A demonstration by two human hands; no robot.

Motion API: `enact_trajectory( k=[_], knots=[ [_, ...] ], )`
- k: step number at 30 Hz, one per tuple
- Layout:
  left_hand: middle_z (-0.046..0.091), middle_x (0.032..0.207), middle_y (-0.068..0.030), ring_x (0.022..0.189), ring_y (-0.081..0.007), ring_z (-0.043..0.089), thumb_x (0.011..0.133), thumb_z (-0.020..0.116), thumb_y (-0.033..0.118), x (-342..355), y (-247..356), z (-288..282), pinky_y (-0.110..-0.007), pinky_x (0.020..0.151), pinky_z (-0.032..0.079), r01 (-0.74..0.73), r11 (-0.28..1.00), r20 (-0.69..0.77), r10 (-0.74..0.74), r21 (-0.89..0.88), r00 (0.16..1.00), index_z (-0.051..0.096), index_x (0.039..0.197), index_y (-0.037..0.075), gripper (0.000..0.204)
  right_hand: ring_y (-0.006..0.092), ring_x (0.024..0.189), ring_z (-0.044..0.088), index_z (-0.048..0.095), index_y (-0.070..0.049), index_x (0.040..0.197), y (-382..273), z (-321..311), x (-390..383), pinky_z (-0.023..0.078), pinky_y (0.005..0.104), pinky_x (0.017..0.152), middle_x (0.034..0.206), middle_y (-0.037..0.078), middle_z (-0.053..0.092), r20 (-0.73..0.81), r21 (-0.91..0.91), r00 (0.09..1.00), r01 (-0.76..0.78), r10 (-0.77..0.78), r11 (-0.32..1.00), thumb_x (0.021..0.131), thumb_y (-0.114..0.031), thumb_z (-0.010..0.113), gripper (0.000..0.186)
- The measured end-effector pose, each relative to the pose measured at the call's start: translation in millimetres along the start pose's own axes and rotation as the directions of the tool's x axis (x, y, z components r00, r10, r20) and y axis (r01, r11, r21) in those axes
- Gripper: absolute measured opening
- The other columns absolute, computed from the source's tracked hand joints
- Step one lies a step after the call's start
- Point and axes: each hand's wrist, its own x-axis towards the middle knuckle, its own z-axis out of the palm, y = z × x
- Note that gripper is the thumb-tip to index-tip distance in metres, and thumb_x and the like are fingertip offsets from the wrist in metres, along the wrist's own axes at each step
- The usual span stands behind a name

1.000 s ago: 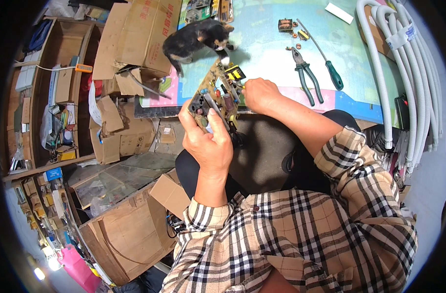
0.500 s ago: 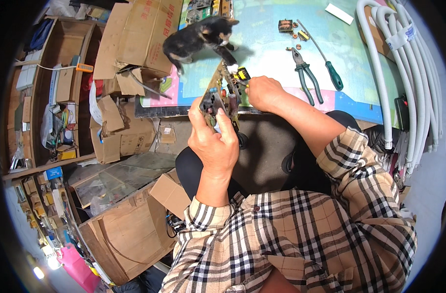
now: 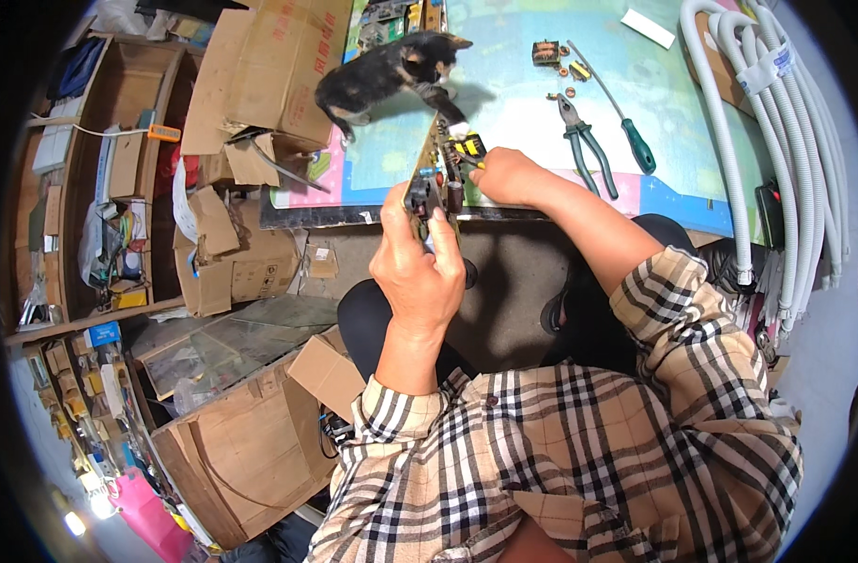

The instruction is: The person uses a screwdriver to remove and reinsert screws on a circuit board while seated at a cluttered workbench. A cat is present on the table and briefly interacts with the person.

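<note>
My left hand (image 3: 418, 267) grips the lower end of a circuit board (image 3: 429, 174), which stands on edge at the table's near edge. Dark cylinders and other small components cover the board's right face. A yellow-and-black transformer (image 3: 468, 146) sits at its upper right. Closed fingers of my right hand (image 3: 510, 177) are right beside this transformer; what they pinch is hidden. A dark, patchy kitten (image 3: 387, 80) stands just beyond, one white-tipped paw at the board's top end.
Right of the kitten lie green-handled pliers (image 3: 587, 145), a screwdriver (image 3: 637, 141), a copper-wound coil (image 3: 545, 53) and small parts. Grey corrugated hoses (image 3: 804, 159) hang at the table's right. Cardboard boxes (image 3: 279, 75) stand left, beside wooden shelves (image 3: 129, 75). More circuit boards (image 3: 391, 14) lie at the back.
The board and my left hand have shifted slightly right, and the board looks steeper. My right hand has moved a little. The kitten's head and raised paw have shifted right.
</note>
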Motion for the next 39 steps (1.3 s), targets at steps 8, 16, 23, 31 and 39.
enact_trajectory(
  k=[8,16,23,31,39],
  knots=[
    [0.067,0.094,-0.0173,0.080,-0.0330,0.070,0.087,0.060,0.001,-3.0,-2.8,10.6,-0.037,0.070,0.054,-0.085,0.996,0.033,0.085,0.018,0.996,0.052,0.120,0.001,0.034,0.0396,0.102,0.064,0.070,0.004,0.100,14.6,15.7,0.1,0.051,0.0433,0.090,0.104,0.026,0.067,-0.098,0.103,0.992,-0.064,0.074,0.993,0.088,-0.033,0.059,0.040],
    [0.068,0.096,-0.0175,0.079,-0.0343,0.069,0.086,0.060,0.001,-0.8,-4.1,10.0,-0.038,0.069,0.054,-0.060,0.997,0.056,0.058,0.049,0.997,0.052,0.121,0.002,0.036,0.0384,0.094,0.067,0.070,0.005,0.094,29.5,25.7,6.5,0.053,0.0438,0.084,0.095,0.026,0.069,-0.028,0.339,0.990,-0.119,0.136,0.933,0.087,-0.036,0.062,0.042],
    [0.069,0.091,-0.0163,0.076,-0.0293,0.070,0.088,0.059,0.003,4.3,-7.4,8.3,-0.036,0.066,0.054,0.010,1.000,0.033,-0.011,0.026,0.999,0.052,0.120,0.003,0.033,0.0333,0.070,0.070,0.073,-0.003,0.086,43.1,29.1,16.8,0.057,0.0404,0.066,0.080,0.020,0.070,-0.525,-0.198,0.843,0.015,-0.119,0.980,0.089,-0.035,0.060,0.034],
    [0.068,0.095,-0.0172,0.080,-0.0347,0.069,0.085,0.059,0.001,7.3,-3.7,8.6,-0.039,0.069,0.054,-0.022,1.000,0.055,0.021,0.020,0.998,0.053,0.121,0.003,0.036,0.0285,0.069,0.068,0.070,-0.003,0.080,42.9,9.4,10.3,0.056,0.0410,0.067,0.074,0.015,0.069,-0.152,0.105,0.988,0.016,0.000,0.994,0.091,-0.037,0.062,0.037],
    [0.068,0.093,-0.0166,0.079,-0.0362,0.068,0.084,0.059,0.000,22.1,-1.3,4.1,-0.040,0.068,0.054,0.010,1.000,0.098,-0.012,0.017,0.995,0.053,0.121,0.005,0.038,0.0303,0.085,0.068,0.067,0.000,0.095,28.8,0.3,-4.0,0.054,0.0409,0.076,0.094,0.019,0.067,0.091,0.309,0.996,-0.027,-0.001,0.951,0.098,-0.036,0.052,0.039]
  ],
)
